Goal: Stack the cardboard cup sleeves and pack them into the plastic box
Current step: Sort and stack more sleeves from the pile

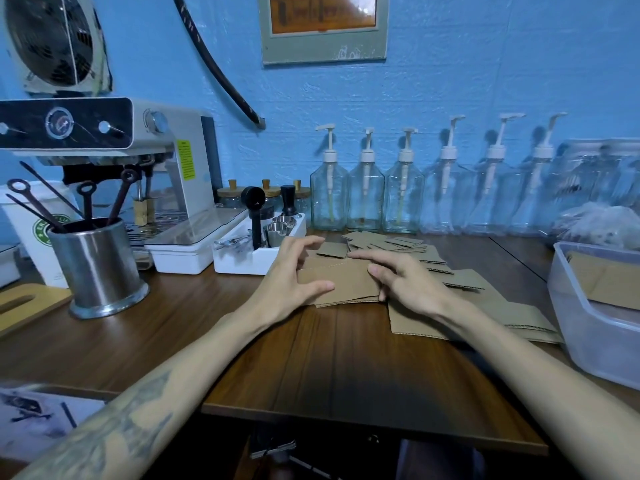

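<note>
Left of the plastic box [588, 327], left hand [291, 275] and right hand [405, 282] bracket the small sleeve stack [343, 282], fingers loosely spread, squaring its edges.

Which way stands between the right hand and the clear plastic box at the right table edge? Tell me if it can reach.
Probably yes. The right hand rests on the brown cardboard sleeves; only flat sleeves lie between it and the clear plastic box, whose top is open.

The cup sleeves [341, 284] are plain brown cardboard. The table [346, 368] beneath them is dark brown woodgrain. Right of the sleeves, the plastic box [588, 337] is translucent white. Behind the sleeves, the wall [450, 81] is blue; the pump bottles [365, 199] are clear glass with white pumps.
</note>
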